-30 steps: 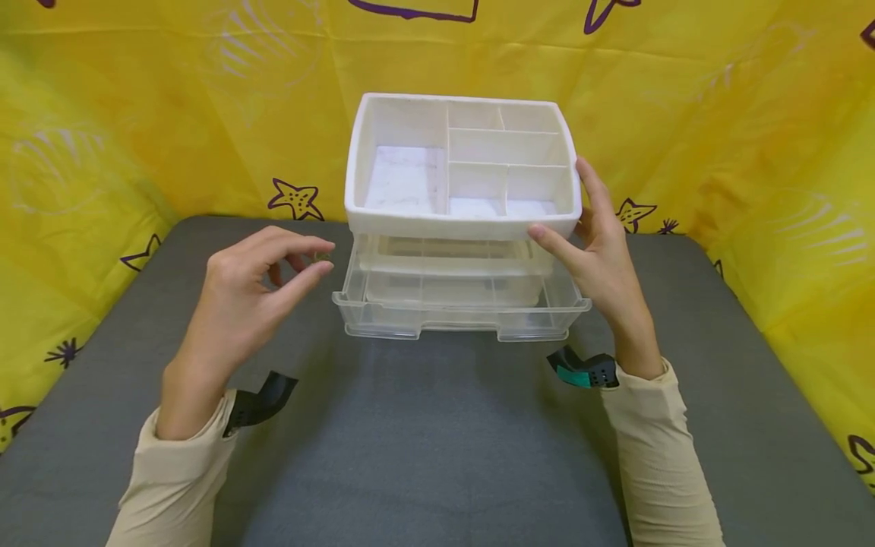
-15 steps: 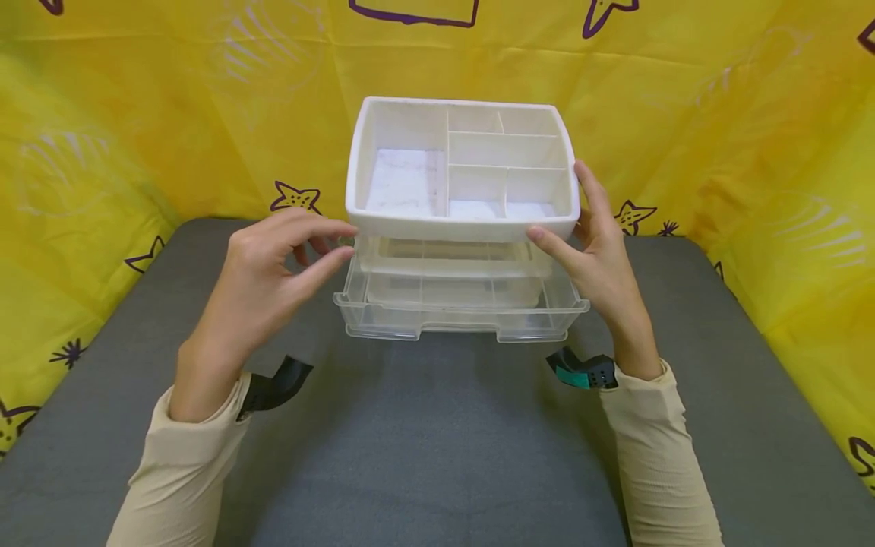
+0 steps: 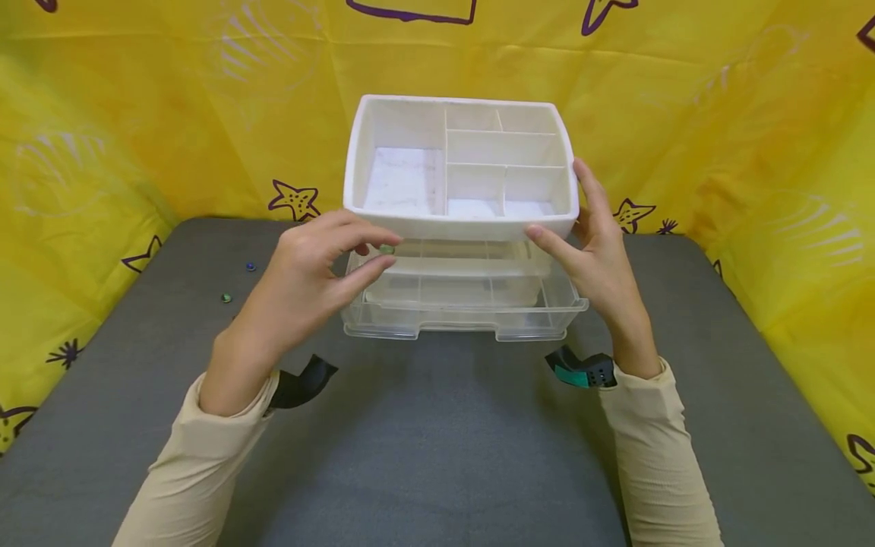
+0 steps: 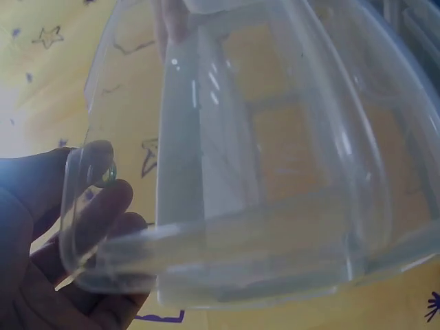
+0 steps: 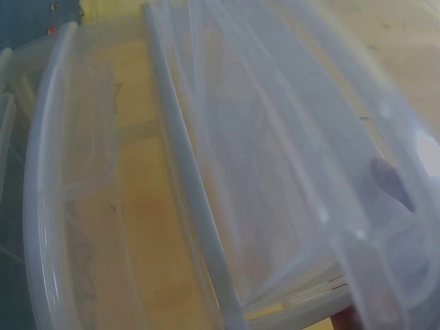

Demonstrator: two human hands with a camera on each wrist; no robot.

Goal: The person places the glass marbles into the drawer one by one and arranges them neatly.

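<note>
A small greenish glass marble [image 3: 387,249] sits pinched between thumb and index fingertip of my left hand [image 3: 301,266], over the left side of an open clear drawer [image 3: 458,323]. That drawer juts from a plastic organizer [image 3: 465,227], whose white top tray is divided into compartments. With its thumb on the tray's front and fingers along its right side, my right hand [image 3: 601,258] holds the organizer. In the left wrist view, the marble [image 4: 108,174] shows at the fingertips, beside the clear drawer wall. The right wrist view is mostly filled by clear plastic.
Left of the organizer, a blue marble [image 3: 250,266] and a green marble [image 3: 226,298] lie on the dark grey table [image 3: 437,456]. A patterned yellow cloth [image 3: 205,91] hangs behind and at both sides.
My left hand has moved right with the marble, from beside the organizer to over the drawer. This uncovers marbles on the table. My right hand stays on the organizer.
</note>
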